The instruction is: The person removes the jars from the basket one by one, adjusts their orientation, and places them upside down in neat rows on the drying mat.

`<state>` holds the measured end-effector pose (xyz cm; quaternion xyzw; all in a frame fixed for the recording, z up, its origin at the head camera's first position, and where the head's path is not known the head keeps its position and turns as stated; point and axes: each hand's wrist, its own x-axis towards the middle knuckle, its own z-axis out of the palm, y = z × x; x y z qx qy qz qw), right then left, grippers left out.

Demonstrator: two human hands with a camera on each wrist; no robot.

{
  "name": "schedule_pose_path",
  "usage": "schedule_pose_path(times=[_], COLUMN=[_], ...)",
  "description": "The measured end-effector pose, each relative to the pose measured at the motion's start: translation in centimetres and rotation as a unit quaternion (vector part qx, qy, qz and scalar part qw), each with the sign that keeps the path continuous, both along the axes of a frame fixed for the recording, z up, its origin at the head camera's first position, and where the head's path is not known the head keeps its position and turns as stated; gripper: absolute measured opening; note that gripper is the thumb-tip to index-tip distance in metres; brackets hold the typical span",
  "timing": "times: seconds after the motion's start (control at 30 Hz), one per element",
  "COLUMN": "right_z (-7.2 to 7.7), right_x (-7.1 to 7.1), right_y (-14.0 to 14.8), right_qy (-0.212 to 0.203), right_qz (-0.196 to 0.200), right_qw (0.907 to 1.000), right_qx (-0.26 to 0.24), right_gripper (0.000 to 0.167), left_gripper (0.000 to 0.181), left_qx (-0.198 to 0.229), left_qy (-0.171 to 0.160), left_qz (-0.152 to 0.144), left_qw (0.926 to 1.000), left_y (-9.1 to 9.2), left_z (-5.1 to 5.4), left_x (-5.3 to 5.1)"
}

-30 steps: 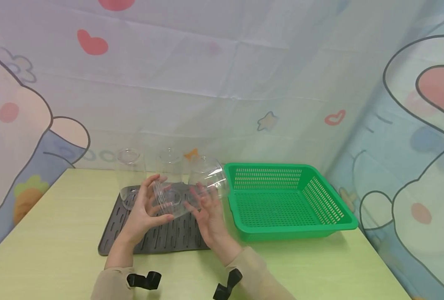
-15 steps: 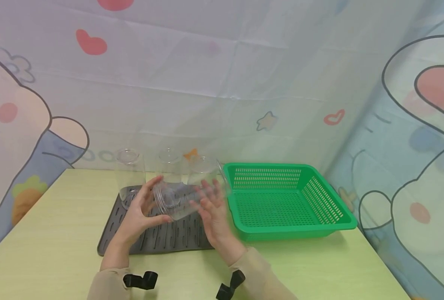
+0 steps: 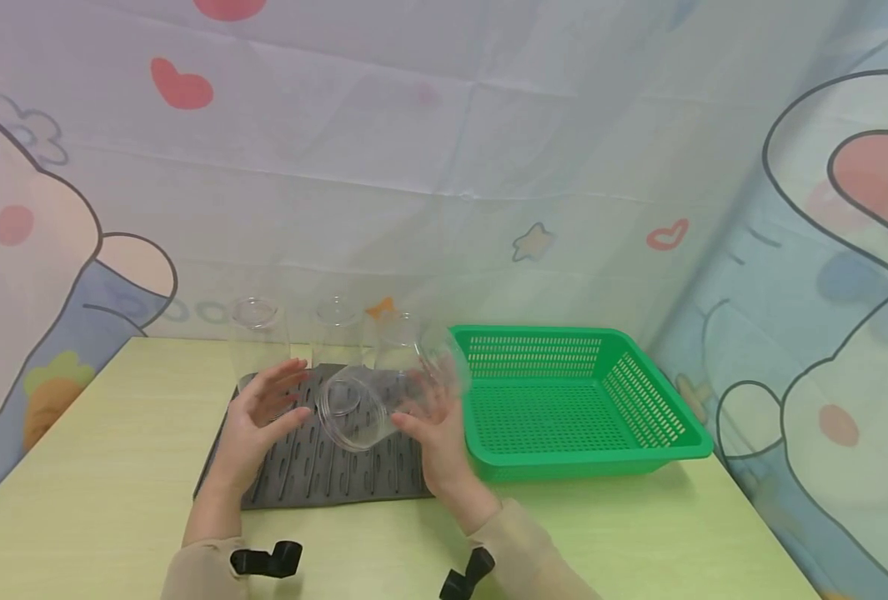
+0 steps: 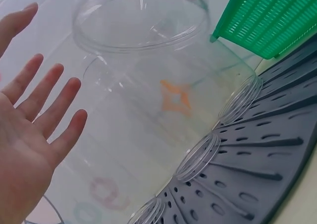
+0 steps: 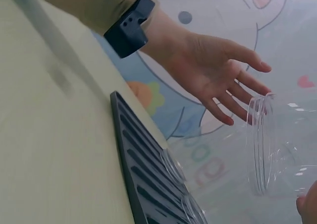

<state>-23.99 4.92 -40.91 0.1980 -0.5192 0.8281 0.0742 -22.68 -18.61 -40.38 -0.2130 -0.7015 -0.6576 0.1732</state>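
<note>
A clear jar [image 3: 372, 400] lies tilted in the air over the dark grey ribbed mat [image 3: 323, 475], its ringed rim facing left and toward me. My right hand [image 3: 444, 437] grips it near the base end, thumb in front, fingers seen blurred through the wall. Apart from the jar, my left hand [image 3: 244, 429] is at its rim side; the left wrist view shows its fingers [image 4: 64, 92] spread with nothing in them. Along the mat's back stand three more clear jars, rims down: a left jar [image 3: 258, 333], a middle jar [image 3: 338, 333] and a right jar [image 3: 397, 333].
A green plastic basket [image 3: 579, 460] with slotted walls stands right of the mat, close to my right hand. The pale yellow table [image 3: 98, 467] ends at a printed cloth backdrop [image 3: 383, 167]. Black wrist cameras [image 3: 267, 560] are strapped on both sleeves.
My left hand has let go of the jar and drawn away to the left. The jar's rim has swung round toward me while my right hand holds it and shifts slightly right.
</note>
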Motion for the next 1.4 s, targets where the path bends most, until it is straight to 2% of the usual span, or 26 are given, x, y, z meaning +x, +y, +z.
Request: schedule_pose_path(times=[0.13, 0.3, 0.53, 0.77, 1.07, 1.27, 1.4], right_z=[-0.2, -0.5, -0.8, -1.4, -2.6, -3.1, -3.5], right_x=[0.1, 0.2, 0.2, -0.1, -0.7, -0.9, -1.0], right_y=[0.2, 0.3, 0.3, 0.5, 0.8, 0.9, 0.8], right_qy=[0.008, 0.009, 0.004, -0.008, -0.014, -0.016, -0.015], right_qz=[-0.007, -0.039, -0.071, -0.104, -0.132, -0.134, -0.131], right_qw=[0.9997, 0.9960, 0.9876, 0.9740, 0.9630, 0.9576, 0.9581], right_qx=[0.023, 0.080, 0.140, 0.201, 0.235, 0.254, 0.254], right_gripper=[0.123, 0.118, 0.121, 0.121, 0.117, 0.116, 0.114], left_gripper=[0.056, 0.056, 0.058, 0.057, 0.056, 0.056, 0.055], left_qx=[0.026, 0.040, 0.046, 0.048, 0.045, 0.049, 0.049], left_qy=[0.004, 0.000, -0.010, -0.013, -0.021, -0.024, -0.024], left_qz=[0.013, 0.023, 0.028, 0.026, 0.032, 0.029, 0.028], left_qw=[0.9996, 0.9989, 0.9985, 0.9984, 0.9983, 0.9981, 0.9981], left_y=[-0.7, -1.4, -1.9, -1.9, -2.0, -2.0, -2.0], left_z=[-0.2, -0.5, -0.9, -1.0, -1.0, -1.1, -1.1], left_x=[0.1, 0.1, 0.1, 0.1, 0.0, 0.0, 0.0])
